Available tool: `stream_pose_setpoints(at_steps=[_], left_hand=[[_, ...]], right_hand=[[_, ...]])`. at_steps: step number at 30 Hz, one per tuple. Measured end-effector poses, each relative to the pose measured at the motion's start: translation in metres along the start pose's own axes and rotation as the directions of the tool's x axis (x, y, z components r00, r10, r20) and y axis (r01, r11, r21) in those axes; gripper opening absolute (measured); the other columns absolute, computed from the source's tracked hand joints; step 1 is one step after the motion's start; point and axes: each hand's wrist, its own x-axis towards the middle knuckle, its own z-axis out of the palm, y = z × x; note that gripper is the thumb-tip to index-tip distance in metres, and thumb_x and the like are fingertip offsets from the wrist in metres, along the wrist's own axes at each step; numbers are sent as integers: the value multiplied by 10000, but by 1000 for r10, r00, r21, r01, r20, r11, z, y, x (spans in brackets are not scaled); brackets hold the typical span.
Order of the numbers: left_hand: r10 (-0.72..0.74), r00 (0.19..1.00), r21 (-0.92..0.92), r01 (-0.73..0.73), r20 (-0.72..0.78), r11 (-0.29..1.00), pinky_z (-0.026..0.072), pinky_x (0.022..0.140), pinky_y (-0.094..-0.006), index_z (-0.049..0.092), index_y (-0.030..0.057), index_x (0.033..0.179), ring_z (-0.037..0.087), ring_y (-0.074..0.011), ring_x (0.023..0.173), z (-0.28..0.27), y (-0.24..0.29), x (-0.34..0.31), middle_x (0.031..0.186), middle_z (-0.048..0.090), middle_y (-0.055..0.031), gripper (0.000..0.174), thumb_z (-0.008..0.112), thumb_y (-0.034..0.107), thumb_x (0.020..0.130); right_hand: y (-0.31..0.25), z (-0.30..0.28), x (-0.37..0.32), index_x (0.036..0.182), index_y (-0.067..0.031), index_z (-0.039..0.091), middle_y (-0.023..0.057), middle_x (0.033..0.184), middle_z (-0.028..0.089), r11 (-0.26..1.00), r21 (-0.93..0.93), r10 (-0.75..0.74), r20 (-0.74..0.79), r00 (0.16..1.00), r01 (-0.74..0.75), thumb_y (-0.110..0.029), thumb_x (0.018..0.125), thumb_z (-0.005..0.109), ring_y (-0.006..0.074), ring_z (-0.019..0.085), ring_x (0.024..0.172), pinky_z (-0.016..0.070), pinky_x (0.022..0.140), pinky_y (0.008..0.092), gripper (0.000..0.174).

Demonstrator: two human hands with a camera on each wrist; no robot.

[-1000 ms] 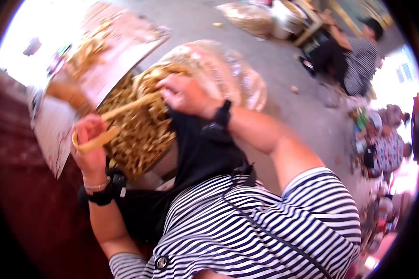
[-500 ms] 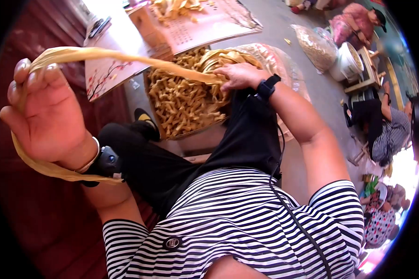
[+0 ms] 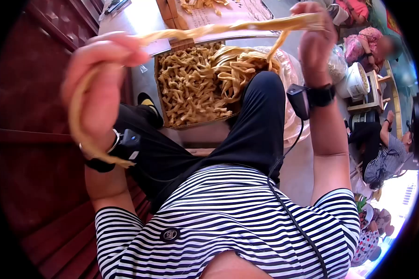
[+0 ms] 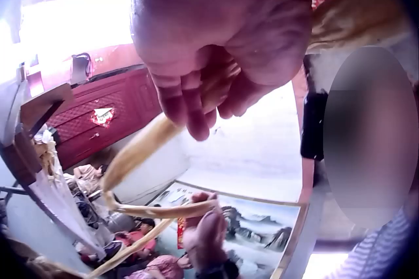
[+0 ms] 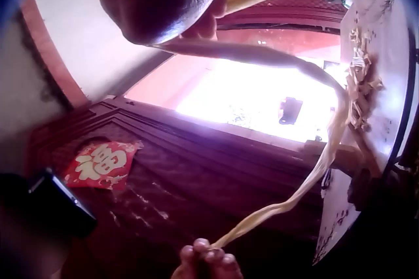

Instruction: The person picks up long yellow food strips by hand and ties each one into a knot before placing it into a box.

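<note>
**Pale table and filled box**

The pale table [image 3: 142, 21] is printed with dark writing. Loose yellow pieces [image 3: 205, 5] are spread over its top, and a dark object [image 3: 118, 5] is placed near a corner. A brown block [image 3: 171, 14] is set at its edge. Below, the box [image 3: 198, 125] is filled with knots [image 3: 186, 88]; long strips [image 3: 237, 69] are heaped at one side.

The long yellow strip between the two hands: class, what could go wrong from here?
The strip spans the left hand and right hand, so pulling too hard might tear it.
Its tail hangs by the left wrist camera and could snag there.
A length runs down from the right hand towards the loose strips; lifting might tangle them.
</note>
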Motion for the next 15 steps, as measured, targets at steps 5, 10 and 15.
stream_pose_setpoints(at_steps=[5,10,15], left_hand=[[-106,959,288,28,261,957,505,798,-296,582,-44,986,626,-216,884,32,-23,3,1006,620,-156,108,538,-9,894],[-143,905,230,52,401,972,511,762,-285,593,-38,960,628,-202,852,31,-42,3,989,626,-149,97,522,17,922],[-175,885,58,166,431,984,517,746,-260,591,-34,1018,645,-186,849,44,-49,22,985,636,-134,128,545,15,909]], right_hand=[[14,-32,-1,1003,-22,616,138,841,649,796,-587,36,286,958,145,-44,851,517,269,640,784,501,767,327,183],[16,-28,-46,1174,-52,600,132,1027,642,647,-762,664,560,495,-6,-182,918,549,212,615,943,481,832,339,292],[-46,69,-59,1189,14,580,86,985,628,731,-25,483,724,492,-682,-365,934,566,163,594,913,472,815,294,457]])
